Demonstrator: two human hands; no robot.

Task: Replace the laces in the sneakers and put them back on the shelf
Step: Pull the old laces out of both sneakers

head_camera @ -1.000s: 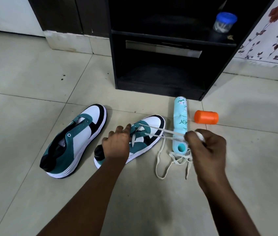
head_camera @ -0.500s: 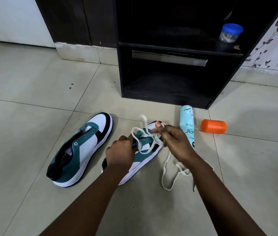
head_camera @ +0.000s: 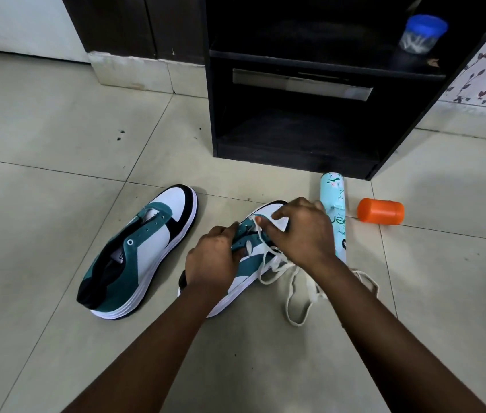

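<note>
- Teal, white and black, the right-hand sneaker (head_camera: 247, 263) lies on the tiled floor (head_camera: 57, 144) under both of your hands, toe pointing towards the dark shelf unit (head_camera: 295, 120).
- Your left hand (head_camera: 212, 260) grips that sneaker at its teal eyelet strip, fingers curled round the upper.
- Your right hand (head_camera: 298, 231) pinches the white lace (head_camera: 271, 263) over the toe end; the loose lace trails off in loops onto the floor beside your right wrist.
- The other sneaker (head_camera: 134, 251) lies just to the left, apart from your hands, with no lace in its eyelets.
- A pale blue spray can (head_camera: 333, 192) lies just beyond your right hand, an orange cap (head_camera: 381, 211) near it.
- A blue-lidded jar (head_camera: 420, 34) stands on the upper shelf.
</note>
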